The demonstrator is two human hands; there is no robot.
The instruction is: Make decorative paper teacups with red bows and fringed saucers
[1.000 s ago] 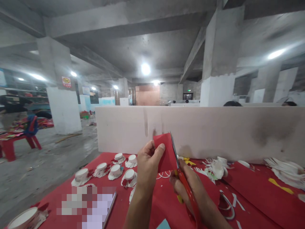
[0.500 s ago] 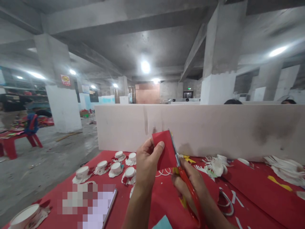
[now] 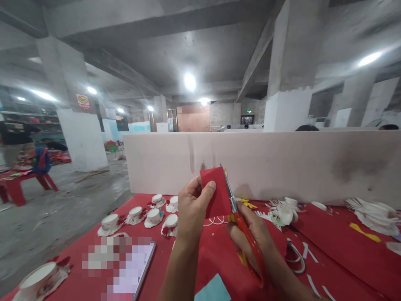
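Lamp [image 3: 189,81], far centre: bright, haloed. Side lamps [image 3: 369,59], left and right: streaked glare. Ceiling [image 3: 140,54]: dim grey. Floor [image 3: 115,184], left: pale sheen. Pillar [image 3: 83,138], left: leaning, edge distortion. Person [image 3: 17,136], far left: blurred. Phone [image 3: 138,267], near left: partly pixelated.

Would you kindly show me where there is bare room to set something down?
On the table, a free patch lies between the phone and left forearm; another lies between the white strips and yellow strip. Cups crowd left of the left hand; white pieces crowd along the partition at right.
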